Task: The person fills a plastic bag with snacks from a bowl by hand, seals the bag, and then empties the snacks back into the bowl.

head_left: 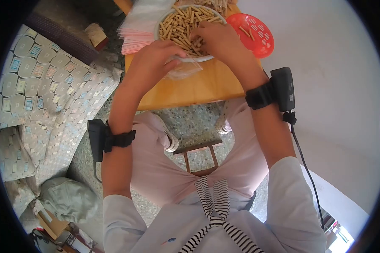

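Note:
A round bowl with a white rim [205, 58] stands on the wooden table, full of short tan sticks [173, 28] that look like a snack. My right hand [217, 40] reaches into the bowl from the right, its fingers curled closed around some of the sticks; the palm covers part of the heap. At the bowl's front left, my left hand [158, 61] pinches a clear plastic bag [185, 69] between thumb and fingers. The bag hangs limp over the table's surface, just in front of the bowl. How wide its mouth stands cannot be made out.
A stack of clear bags with pink edges [135, 31] lies left of the bowl. To the right, a red plastic basket [262, 38] holds a few sticks. The wooden table [169, 93] ends above my knees. Patterned cloth [50, 80] covers something at left; a white wall is at right.

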Motion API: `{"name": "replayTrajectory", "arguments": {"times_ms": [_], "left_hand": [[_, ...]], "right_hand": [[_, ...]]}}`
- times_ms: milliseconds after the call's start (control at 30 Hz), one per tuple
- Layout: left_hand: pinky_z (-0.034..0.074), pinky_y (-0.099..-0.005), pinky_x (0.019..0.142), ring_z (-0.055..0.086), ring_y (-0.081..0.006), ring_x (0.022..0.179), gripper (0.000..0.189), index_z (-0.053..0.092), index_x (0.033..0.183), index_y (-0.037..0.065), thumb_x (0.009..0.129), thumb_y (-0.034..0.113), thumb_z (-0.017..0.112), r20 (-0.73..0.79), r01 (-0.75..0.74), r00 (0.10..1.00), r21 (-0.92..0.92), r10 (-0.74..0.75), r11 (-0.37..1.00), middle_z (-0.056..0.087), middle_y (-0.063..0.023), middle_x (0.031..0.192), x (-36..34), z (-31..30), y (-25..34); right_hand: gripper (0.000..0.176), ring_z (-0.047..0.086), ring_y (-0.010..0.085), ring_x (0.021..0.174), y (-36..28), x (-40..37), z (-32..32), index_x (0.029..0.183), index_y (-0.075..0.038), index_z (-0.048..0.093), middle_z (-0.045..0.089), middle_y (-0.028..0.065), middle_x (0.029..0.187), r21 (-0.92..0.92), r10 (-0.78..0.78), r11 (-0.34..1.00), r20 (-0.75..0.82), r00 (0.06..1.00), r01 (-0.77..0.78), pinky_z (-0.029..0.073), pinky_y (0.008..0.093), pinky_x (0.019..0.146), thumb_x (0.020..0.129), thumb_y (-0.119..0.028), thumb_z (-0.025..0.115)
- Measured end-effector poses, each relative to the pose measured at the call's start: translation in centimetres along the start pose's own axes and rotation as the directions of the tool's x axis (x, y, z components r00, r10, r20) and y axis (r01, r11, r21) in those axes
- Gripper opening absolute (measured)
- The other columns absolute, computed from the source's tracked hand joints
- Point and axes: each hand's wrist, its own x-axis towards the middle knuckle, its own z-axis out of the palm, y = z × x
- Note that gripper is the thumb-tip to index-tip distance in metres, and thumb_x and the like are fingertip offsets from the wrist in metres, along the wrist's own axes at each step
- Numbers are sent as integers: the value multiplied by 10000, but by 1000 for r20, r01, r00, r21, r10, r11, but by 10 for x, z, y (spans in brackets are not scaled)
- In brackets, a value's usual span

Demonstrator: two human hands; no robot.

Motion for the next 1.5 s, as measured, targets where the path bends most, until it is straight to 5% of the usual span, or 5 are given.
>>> {"name": "replayTrajectory", "arguments": {"times_ms": [500, 667, 933, 1133, 1500], "left_hand": [[495, -399, 748, 607, -304, 883, 121, 666, 867, 79, 810, 8, 586, -122, -2, 993, 40, 7, 999, 654, -67, 916, 9, 8, 1], [482, -370, 697, 607, -293, 795, 76, 621, 878, 16, 857, 65, 568, -122, -18, 992, -33, 14, 999, 625, -117, 808, 12, 10, -10], [471, -425, 643, 616, -325, 717, 234, 673, 1023, 47, 896, 241, 639, -178, 298, 927, -192, -332, 935, 624, -163, 743, 17, 4, 11], [488, -403, 647, 632, -297, 733, 243, 682, 1050, 71, 874, 238, 689, -327, 182, 929, -8, -175, 983, 650, -111, 792, 15, 8, 6], [493, -365, 663, 612, -277, 714, 216, 679, 1040, 93, 830, 133, 709, -289, 179, 941, -14, -176, 984, 666, -112, 868, 14, 6, 6]], "right_hand": [[161, 640, 251, 983, -8, 5, 0, 873, -190, 743, 626, 33, 934, -177, 95, 981, 78, 992, -80, 477, 434, 864, 783, -70, 685], [165, 682, 248, 844, -5, 11, -14, 972, -158, 723, 698, 42, 897, 99, 22, 995, -65, 998, -16, 519, 357, 737, 814, -115, 701], [204, 665, 203, 756, -35, 13, -51, 1047, -115, 696, 718, 35, 925, 365, -25, 929, -111, 993, 64, 525, 315, 698, 858, -193, 711], [175, 664, 205, 763, -37, 11, -50, 981, -120, 710, 712, 34, 885, 516, -79, 847, -114, 990, 127, 519, 319, 692, 837, -219, 722], [174, 674, 237, 776, -42, 8, -54, 995, -145, 694, 692, 21, 907, 520, -252, 802, -152, 956, 294, 519, 334, 681, 854, -246, 686]]}}
